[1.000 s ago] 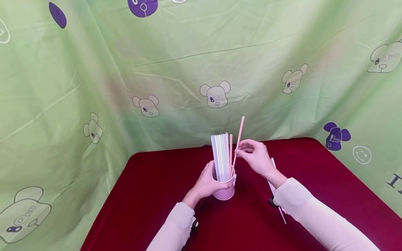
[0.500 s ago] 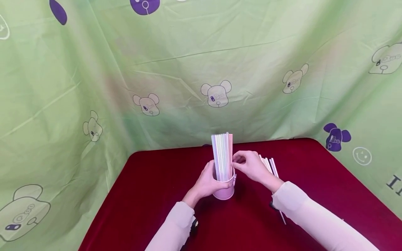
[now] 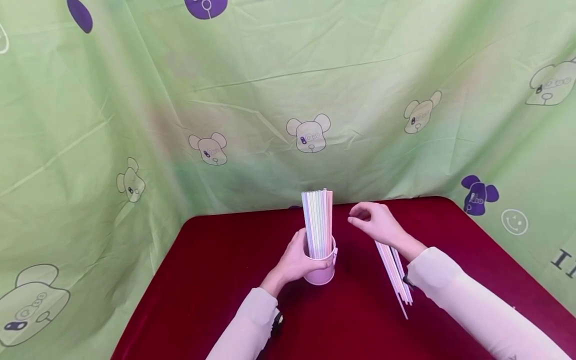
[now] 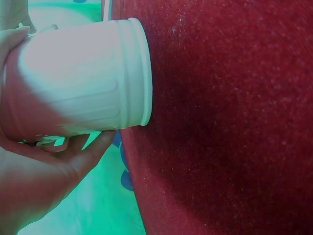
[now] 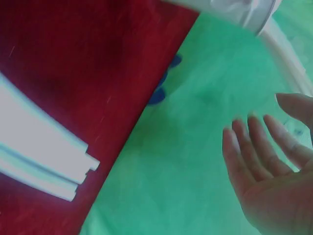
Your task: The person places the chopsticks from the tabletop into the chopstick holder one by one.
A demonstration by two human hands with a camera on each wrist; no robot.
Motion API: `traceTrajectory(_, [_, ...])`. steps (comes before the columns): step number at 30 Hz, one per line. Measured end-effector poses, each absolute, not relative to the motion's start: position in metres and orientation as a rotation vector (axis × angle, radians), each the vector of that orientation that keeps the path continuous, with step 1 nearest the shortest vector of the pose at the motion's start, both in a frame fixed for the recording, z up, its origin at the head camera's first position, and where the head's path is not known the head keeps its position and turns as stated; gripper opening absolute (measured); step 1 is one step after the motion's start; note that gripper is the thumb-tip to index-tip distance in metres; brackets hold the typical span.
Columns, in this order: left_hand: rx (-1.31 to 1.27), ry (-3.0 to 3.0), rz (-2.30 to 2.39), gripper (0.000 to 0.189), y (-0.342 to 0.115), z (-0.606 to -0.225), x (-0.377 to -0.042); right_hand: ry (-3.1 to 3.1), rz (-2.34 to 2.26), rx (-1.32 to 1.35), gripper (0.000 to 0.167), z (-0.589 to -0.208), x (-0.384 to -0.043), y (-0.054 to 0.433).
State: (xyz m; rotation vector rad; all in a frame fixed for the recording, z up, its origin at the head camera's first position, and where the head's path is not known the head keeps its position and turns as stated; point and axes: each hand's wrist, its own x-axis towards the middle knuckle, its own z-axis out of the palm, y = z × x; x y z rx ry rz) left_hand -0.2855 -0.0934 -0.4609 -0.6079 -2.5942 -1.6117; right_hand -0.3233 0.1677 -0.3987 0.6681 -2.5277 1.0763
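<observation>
My left hand [image 3: 291,259] grips a small pink bucket [image 3: 320,276] round its side, thumb along the front near the rim. Pastel drinking straws [image 3: 317,222], with pink ones at the right side, stand upright in a tight bunch inside it. In the left wrist view the bucket [image 4: 78,78] appears sideways, its base at the red cloth and the hand [image 4: 39,181] around its upper part. To the bucket's right, my right hand [image 3: 379,223] hovers with nothing in it. The right wrist view shows that hand [image 5: 274,171] with fingers loosely bent and thumb apart.
Several loose straws [image 3: 392,270] lie in a pile on the red tablecloth [image 3: 216,280], partly under my right forearm; one sticks out toward the front. A green curtain [image 3: 252,90] with bear prints hangs behind the table and along its sides.
A pink straw in my right hand has gone down into the bucket beside the others. That hand has let go and moved right, toward the loose straws. My left hand stays on the bucket.
</observation>
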Motion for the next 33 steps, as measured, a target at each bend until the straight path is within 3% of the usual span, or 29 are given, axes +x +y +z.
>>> traceTrajectory(6, [-0.611,-2.58,-1.628,0.092,-0.094,-0.463,-0.286,-2.545,0.947,0.544,0.035,-0.412,-0.338,0.205])
traceTrajectory(11, [-0.617,-2.583,-1.634,0.092,-0.094,-0.464,-0.285,-2.634,0.789,0.425,0.043,-0.436,-0.349,0.243])
traceTrajectory(20, [-0.643,-2.57,-1.635,0.091,-0.093,-0.464,-0.284,-2.795,0.792,0.288,0.044,-0.471,-0.355,0.287])
traceTrajectory(33, [-0.647,-2.563,-1.631,0.092,-0.094,-0.463,-0.286,-2.849,0.781,0.271,0.042,-0.484,-0.348,0.283])
